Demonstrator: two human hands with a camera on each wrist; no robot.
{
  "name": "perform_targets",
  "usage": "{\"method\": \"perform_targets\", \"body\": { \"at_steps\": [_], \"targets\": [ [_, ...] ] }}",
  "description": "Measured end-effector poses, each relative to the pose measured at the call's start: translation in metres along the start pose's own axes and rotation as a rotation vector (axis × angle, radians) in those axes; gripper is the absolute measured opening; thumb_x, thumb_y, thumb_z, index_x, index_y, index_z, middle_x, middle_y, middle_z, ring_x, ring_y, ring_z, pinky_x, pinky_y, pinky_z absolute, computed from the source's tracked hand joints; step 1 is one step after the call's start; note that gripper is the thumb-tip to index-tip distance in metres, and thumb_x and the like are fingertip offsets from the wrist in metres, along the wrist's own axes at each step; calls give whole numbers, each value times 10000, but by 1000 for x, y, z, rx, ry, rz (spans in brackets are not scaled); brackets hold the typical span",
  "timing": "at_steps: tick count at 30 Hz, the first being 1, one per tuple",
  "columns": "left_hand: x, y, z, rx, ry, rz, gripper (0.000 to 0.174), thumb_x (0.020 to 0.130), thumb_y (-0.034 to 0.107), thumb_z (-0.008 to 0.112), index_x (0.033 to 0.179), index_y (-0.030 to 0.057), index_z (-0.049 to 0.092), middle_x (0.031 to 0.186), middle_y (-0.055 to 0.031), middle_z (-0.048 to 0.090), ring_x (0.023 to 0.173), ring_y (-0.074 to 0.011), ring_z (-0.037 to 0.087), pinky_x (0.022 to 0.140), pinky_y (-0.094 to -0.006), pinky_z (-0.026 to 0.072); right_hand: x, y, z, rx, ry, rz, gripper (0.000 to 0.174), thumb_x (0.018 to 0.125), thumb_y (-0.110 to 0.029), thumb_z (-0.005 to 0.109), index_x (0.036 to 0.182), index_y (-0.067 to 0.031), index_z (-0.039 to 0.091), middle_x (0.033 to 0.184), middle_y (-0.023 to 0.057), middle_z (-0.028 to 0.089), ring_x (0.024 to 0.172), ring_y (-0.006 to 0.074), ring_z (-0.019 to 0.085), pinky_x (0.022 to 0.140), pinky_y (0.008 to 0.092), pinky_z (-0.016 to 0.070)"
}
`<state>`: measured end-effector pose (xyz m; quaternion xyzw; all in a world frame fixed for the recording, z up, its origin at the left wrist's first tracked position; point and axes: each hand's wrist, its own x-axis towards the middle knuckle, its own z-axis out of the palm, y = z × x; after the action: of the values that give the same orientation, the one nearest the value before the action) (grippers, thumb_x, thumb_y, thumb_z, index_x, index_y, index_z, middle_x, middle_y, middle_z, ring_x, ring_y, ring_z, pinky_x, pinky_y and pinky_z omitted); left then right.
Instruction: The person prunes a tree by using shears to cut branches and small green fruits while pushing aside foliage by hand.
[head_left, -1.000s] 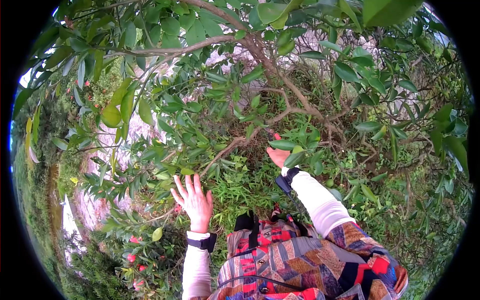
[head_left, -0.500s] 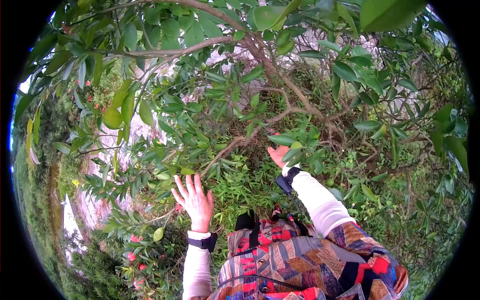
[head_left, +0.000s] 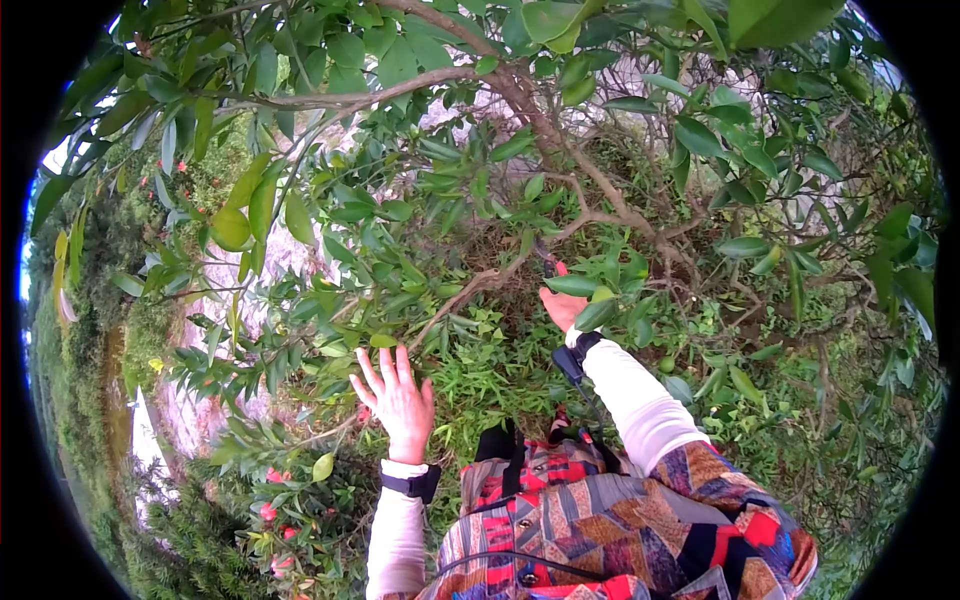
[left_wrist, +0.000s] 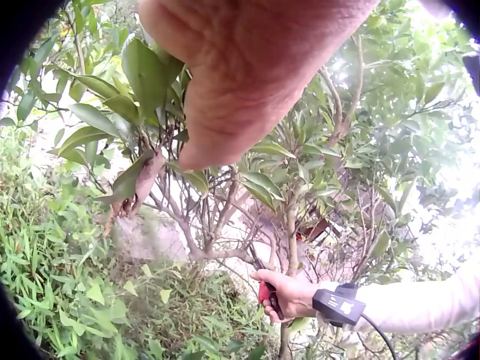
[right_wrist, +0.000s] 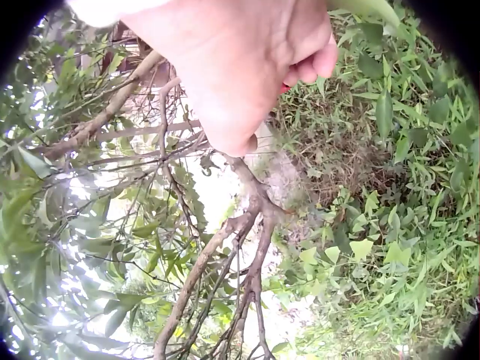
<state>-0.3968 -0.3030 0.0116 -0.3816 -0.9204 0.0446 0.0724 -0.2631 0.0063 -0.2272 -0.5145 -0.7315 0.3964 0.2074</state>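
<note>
My right hand (head_left: 564, 309) grips a pair of red-handled pruning shears (left_wrist: 264, 289), fingers curled round the handles in the left wrist view. Their dark blades point up toward thin branches in the middle of the tree. In the head view, leaves partly cover this hand, and the red handle shows just beyond it, beside a forking branch (head_left: 480, 282). Over on the left, my left hand (head_left: 400, 408) is spread with its fingers straight, its fingertips right at the leaves of a low shoot. In the right wrist view my right hand (right_wrist: 232, 67) hides most of the shears.
A thicker limb (head_left: 530, 110) crosses above, with leafy twigs hanging around both arms. Below grow dense green weeds (head_left: 500, 375). Red blooms or fruits (head_left: 268, 512) dot a bush at lower left. Tangled bare twigs (head_left: 740, 290) stand to the right.
The head view has shifted slightly. My left hand sits a little farther right in it, fingers still spread. The shears' red handle shows more than half a second ago; my right hand stays nearly in place.
</note>
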Motion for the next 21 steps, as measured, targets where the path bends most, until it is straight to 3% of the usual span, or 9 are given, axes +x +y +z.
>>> {"method": "perform_targets", "body": {
  "at_steps": [5, 6, 8, 9, 12, 16, 18, 21],
  "targets": [
    [0, 2, -1, 2, -2, -3, 809, 833, 400, 775, 1520, 138, 437, 1581, -114, 393, 1566, -425, 101, 1242, -639, 49, -26, -71, -37, 86, -103, 179, 681, 901, -507, 657, 1233, 81, 577, 1154, 264, 664, 1114, 424, 636, 986, 500, 472],
    [1, 3, -2, -2, -7, -8, 814, 829, 401, 778, 1520, 137, 437, 1579, -113, 394, 1566, -425, 101, 1242, -637, 50, -26, -85, -42, 86, -104, 179, 681, 901, -507, 657, 1233, 81, 577, 1154, 264, 664, 1114, 424, 636, 986, 500, 472],
    [1, 4, -2, -6, -15, -16, 819, 825, 402, 781, 1519, 136, 437, 1578, -113, 395, 1566, -425, 101, 1243, -635, 52, -19, -103, -48, 116, -237, 405, 810, 873, -538, 675, 1267, 148, 501, 1173, 312, 645, 1120, 435, 637, 991, 505, 472],
    [2, 4, -1, -4, -13, -16, 822, 823, 402, 782, 1520, 136, 437, 1578, -113, 395, 1565, -426, 102, 1244, -634, 53, -8, -78, -17, 60, -114, 441, 871, 857, -539, 684, 1308, 162, 431, 1205, 330, 634, 1119, 443, 641, 998, 496, 472],
    [2, 5, 0, -4, -8, -22, 822, 823, 402, 781, 1521, 136, 437, 1575, -116, 397, 1564, -427, 105, 1244, -633, 51, -1, -79, -23, 49, -132, 520, 917, 844, -543, 680, 1345, 164, 379, 1211, 325, 637, 1115, 449, 644, 996, 481, 477],
    [2, 5, 3, -8, 8, -39, 820, 824, 404, 777, 1521, 134, 438, 1567, -124, 408, 1563, -428, 107, 1240, -637, 44, 4, -79, -32, -35, -103, 456, 884, 777, -544, 702, 1311, 114, 449, 1198, 326, 654, 1099, 456, 662, 991, 492, 495],
    [2, 3, 2, -19, 12, -17, 845, 812, 385, 790, 1524, 117, 422, 1556, -150, 407, 1564, -427, 100, 1235, -632, 41, 8, -80, -39, -55, -151, 487, 891, 786, -517, 703, 1326, 140, 438, 1209, 332, 648, 1102, 450, 663, 993, 493, 495],
    [3, 4, 0, -27, 2, -19, 847, 807, 387, 791, 1522, 112, 428, 1561, -157, 403, 1563, -431, 99, 1233, -637, 35, 3, -93, -61, -34, -249, 374, 902, 809, -586, 650, 1321, 120, 417, 1190, 329, 655, 1120, 457, 654, 975, 471, 503]
  ]
}}
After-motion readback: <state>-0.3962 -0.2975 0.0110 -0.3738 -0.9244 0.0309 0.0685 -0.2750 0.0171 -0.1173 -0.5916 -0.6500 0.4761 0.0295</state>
